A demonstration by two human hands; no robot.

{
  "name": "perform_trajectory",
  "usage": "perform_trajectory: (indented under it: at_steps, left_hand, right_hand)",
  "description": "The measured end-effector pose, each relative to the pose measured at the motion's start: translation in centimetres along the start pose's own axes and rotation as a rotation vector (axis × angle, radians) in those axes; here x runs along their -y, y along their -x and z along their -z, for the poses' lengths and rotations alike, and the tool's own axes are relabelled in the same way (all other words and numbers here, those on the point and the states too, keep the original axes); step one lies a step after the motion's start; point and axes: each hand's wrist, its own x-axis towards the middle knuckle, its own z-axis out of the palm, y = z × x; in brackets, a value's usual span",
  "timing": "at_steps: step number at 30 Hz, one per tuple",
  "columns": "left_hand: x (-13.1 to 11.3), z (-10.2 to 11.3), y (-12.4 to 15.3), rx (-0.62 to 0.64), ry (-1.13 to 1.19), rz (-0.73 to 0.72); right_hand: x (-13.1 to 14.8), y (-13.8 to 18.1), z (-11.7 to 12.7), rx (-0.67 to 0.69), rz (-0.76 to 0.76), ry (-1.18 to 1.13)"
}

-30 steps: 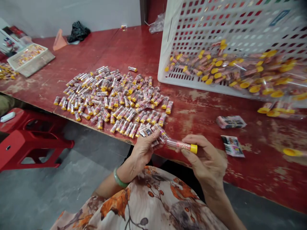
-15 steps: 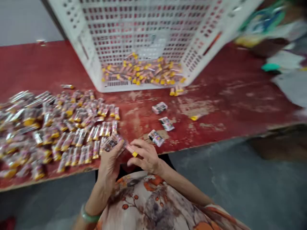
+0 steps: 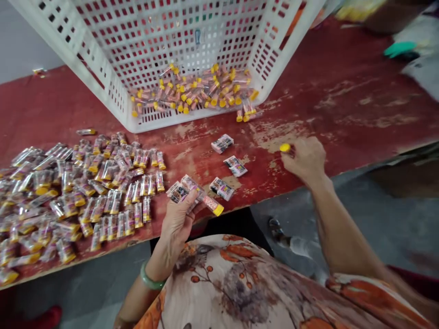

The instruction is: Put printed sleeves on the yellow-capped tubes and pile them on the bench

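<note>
My left hand is closed round a clear tube with a yellow cap and a few printed cards, just over the near edge of the red table. My right hand reaches out to the right and pinches a loose yellow cap that lies on the table. A big heap of filled tubes covers the table to the left of my left hand. Small stacks of printed cards lie between my hands.
A large white plastic basket is tipped on its side at the back, with several yellow-capped tubes lying inside and two at its mouth. A green object sits at the far right. Grey floor lies below the table edge.
My right hand has let go of the tube and moved right to the loose yellow cap. My left hand now holds the tube and cards alone. The view has swung right.
</note>
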Motion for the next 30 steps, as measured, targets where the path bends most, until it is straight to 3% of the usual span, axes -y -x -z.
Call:
perform_trajectory:
  at_steps: [2,4,6,8,10,13,19,27,30]
  left_hand:
    - [0.4,-0.2,-0.3,0.006,-0.003,0.000]
    - [0.7,-0.4,-0.5,0.017,-0.010,0.006]
    - [1.0,-0.5,-0.5,0.034,-0.012,0.002]
    - [1.1,-0.7,-0.2,0.055,-0.018,-0.002]
    - [1.1,-0.8,0.3,0.089,-0.040,0.012]
    - [1.0,-0.5,1.1,0.152,-0.066,0.032]
    - [1.5,0.9,2.1,0.191,-0.075,0.037]
    - [0.8,2.0,2.3,0.187,-0.085,-0.006]
    - [0.5,2.4,2.3,0.208,-0.087,0.008]
  right_hand:
    - [3.4,3.4,-0.7,-0.063,-0.045,-0.179]
    - [7.7,7.2,-1.7,-0.021,-0.052,-0.386]
    - [12.1,10.4,-2.7,0.074,-0.109,-0.809]
    - [15.5,12.0,-3.4,0.164,-0.078,-0.870]
    - [17.4,12.4,-3.7,0.170,0.004,-0.804]
    - [18.5,11.4,-3.6,0.145,0.068,-0.750]
    - [20.0,9.5,-4.3,0.145,0.056,-0.797]
    - [20.8,8.9,-5.2,0.263,0.137,-0.872]
    - [20.9,9.1,-4.9,0.269,0.189,-0.792]
